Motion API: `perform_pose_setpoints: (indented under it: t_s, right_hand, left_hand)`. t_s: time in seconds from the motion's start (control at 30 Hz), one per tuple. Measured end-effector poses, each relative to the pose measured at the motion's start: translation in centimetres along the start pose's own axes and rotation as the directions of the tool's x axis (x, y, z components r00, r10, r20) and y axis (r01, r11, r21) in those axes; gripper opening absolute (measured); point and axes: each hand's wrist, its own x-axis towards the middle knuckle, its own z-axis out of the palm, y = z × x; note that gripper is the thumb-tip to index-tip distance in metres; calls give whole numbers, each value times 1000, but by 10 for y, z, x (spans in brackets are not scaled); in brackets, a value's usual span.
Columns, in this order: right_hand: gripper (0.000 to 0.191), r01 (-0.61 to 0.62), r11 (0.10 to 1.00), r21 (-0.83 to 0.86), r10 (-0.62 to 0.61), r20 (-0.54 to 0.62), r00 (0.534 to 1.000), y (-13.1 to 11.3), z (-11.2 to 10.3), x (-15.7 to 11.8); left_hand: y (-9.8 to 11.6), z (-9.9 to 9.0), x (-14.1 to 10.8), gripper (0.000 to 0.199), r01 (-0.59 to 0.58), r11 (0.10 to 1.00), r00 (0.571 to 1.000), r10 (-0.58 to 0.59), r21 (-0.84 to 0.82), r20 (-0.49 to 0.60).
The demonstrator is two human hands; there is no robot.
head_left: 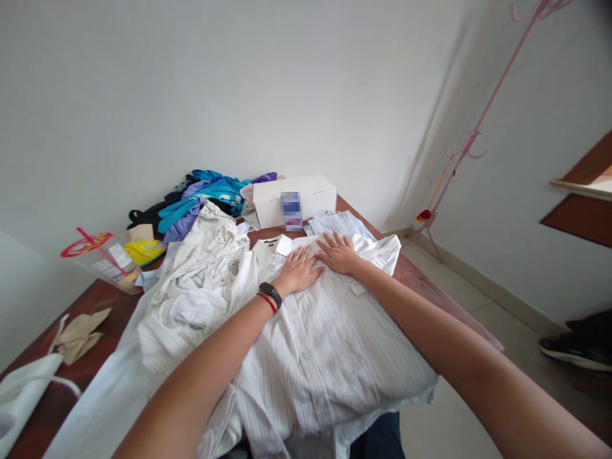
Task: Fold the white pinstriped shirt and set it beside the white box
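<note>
A white striped button-up shirt [315, 344] lies spread over the table, collar toward the wall and hem hanging over the near edge. My left hand [299, 271] rests flat on it just below the collar [271, 247], fingers stretched out. Beside it my right hand [338, 253] also lies flat on the upper part of the shirt, fingers spread. The fingertips of both hands come close together. One sleeve [387, 252] is bunched at the right, and the other trails to the left. Neither hand grips anything.
Left of the shirt lies a crumpled white patterned garment [205, 248]. Behind are a heap of coloured clothes [205, 194], a white box [318, 191] and a folded pale blue cloth [342, 223]. A plastic cup [112, 261] and brown paper [82, 335] sit left. A pink coat rack [497, 95] stands right.
</note>
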Motion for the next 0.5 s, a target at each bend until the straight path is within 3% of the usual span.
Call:
perform_pose_setpoints:
  t_s: [0.13,0.33,0.5]
  right_hand:
    - [71,18,999,50,-18,4,1000,-13,-1,-3]
    - [68,218,953,213,-229,32,973,-39,-5,-9]
    - [65,227,943,242,-242,35,970,-43,-8,-11]
  left_hand:
    - [-1,2,2,65,11,1000,1000,-11,-10,6]
    - [-4,5,3,67,-25,1000,1000,25,-18,-10]
    - [-4,5,4,67,-32,999,999,31,-21,-22]
